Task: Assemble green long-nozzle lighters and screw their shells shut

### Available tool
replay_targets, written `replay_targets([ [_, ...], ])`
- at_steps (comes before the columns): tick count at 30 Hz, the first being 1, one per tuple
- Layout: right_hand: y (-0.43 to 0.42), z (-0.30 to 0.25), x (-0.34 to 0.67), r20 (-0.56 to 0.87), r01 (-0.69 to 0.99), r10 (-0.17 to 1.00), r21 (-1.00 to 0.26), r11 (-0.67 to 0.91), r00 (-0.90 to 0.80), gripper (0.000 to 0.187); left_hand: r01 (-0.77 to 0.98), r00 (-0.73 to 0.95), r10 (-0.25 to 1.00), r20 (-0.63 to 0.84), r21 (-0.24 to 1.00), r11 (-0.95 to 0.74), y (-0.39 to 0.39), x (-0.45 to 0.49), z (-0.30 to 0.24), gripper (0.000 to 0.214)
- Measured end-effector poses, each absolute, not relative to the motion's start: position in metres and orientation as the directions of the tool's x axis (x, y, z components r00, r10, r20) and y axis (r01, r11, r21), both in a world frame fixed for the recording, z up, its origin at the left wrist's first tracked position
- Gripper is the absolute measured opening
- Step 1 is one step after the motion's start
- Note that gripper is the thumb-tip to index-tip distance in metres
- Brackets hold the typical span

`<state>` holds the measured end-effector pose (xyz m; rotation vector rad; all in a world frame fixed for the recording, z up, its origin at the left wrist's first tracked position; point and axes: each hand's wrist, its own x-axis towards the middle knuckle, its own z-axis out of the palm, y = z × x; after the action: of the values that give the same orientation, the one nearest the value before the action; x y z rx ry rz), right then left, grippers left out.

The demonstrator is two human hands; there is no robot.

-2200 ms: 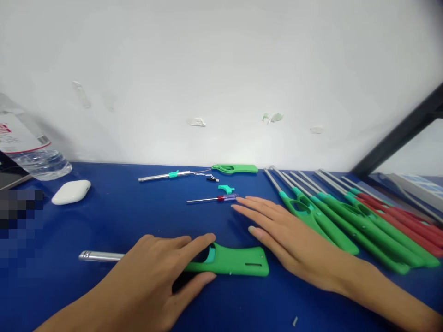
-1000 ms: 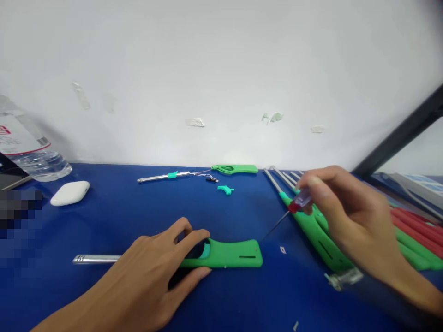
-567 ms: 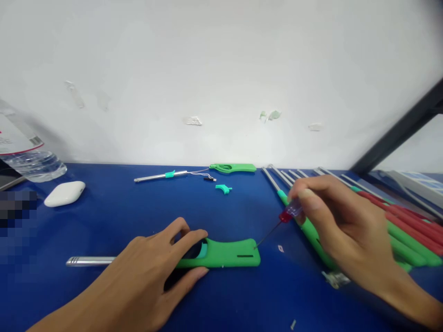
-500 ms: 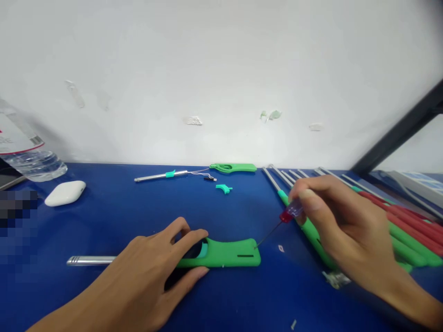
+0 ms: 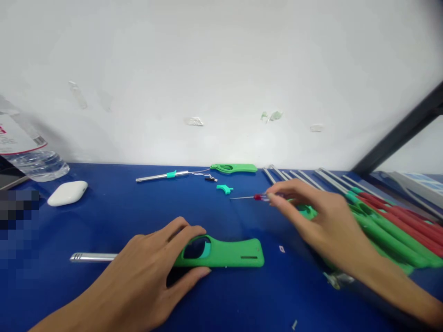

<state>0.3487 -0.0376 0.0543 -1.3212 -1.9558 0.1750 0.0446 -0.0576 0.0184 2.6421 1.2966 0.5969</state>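
Note:
My left hand [image 5: 162,263] is closed around the near part of a green utility lighter [image 5: 228,253], which lies flat on the blue table [image 5: 138,212]. Its metal tube [image 5: 94,257] sticks out to the left, and the slotted handle end points right. Between the fingers and thumb of my right hand [image 5: 311,212] is a small screwdriver [image 5: 258,197] with a red and clear handle. The screwdriver's thin shaft points left, just above the table and short of a loose teal trigger [image 5: 224,189].
At the back lie a metal tube with wires [image 5: 162,176] and a green handle shell [image 5: 238,168]. Several green and red lighters [image 5: 391,226] are on the right. A screw [image 5: 294,324] lies in front. A white case [image 5: 68,192] and a water bottle [image 5: 34,157] stand left.
My right hand has lifted the screwdriver off the lighter's handle end and moved it back and left, the shaft now nearly level. My left hand still holds the lighter.

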Motion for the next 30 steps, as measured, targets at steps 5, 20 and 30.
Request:
replay_targets([
  [5,-0.034,0.040,0.347,0.351,0.770,0.883,-0.451,0.451,-0.311,0.015,0.710,0.547,0.793,0.269,0.352,-0.610,-0.058,0.046,0.023,0.015],
  [20,-0.043,0.060,0.351,0.621,0.776,0.776,-0.434,0.457,-0.110,0.013,0.708,0.593,0.751,0.292,0.257,-0.658,-0.054,0.043,0.016,0.029],
  [30,-0.053,0.075,0.351,0.713,0.713,0.695,-0.440,0.546,-0.093,0.016,0.730,0.593,0.747,0.301,0.191,-0.657,-0.053,0.041,0.015,0.033],
])
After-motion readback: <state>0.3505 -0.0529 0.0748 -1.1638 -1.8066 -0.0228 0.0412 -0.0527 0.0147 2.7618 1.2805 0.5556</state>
